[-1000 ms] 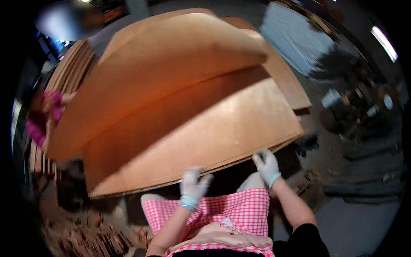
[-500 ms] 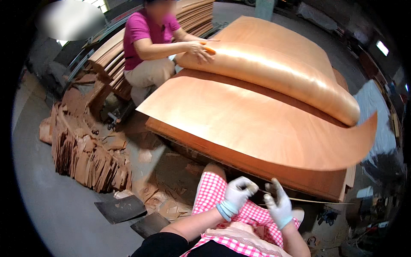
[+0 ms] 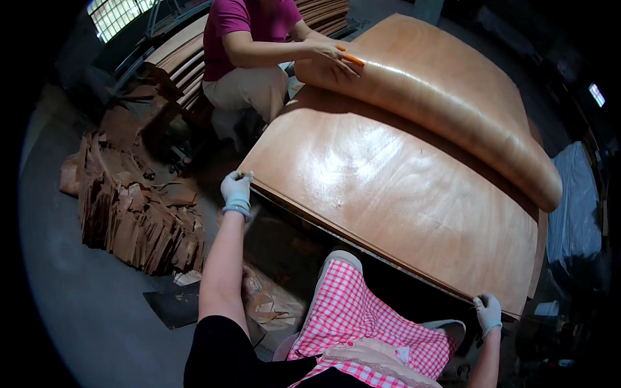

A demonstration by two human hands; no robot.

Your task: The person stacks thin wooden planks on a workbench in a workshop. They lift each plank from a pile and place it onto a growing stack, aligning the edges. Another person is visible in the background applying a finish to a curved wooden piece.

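A large, thin, reddish-brown wood veneer sheet [image 3: 388,187] lies over a stack in front of me. My left hand [image 3: 236,191], in a pale work glove, is closed on the sheet's near left corner. Along the near edge toward the right, my right hand [image 3: 488,312], also gloved, pinches the sheet with thumb and fingers. Across the far half, another veneer sheet [image 3: 453,110] is folded over in a thick, rounded curl. A co-worker's hand [image 3: 333,59] rests on the curl's left end with an orange tool [image 3: 351,58], its kind unclear.
A co-worker in a purple shirt [image 3: 226,29] crouches at the far left. Bundled veneer scraps [image 3: 139,226] stand on the left floor, near a dark flat piece [image 3: 171,305]. Curved veneer sheets [image 3: 184,55] are stacked behind. Pale plastic sheeting [image 3: 572,194] hangs at the right.
My hands have moved apart from in front of my lap to the sheet's near edge, one at each side. The sheet's raised right corner now lies flat. My view has shifted somewhat.
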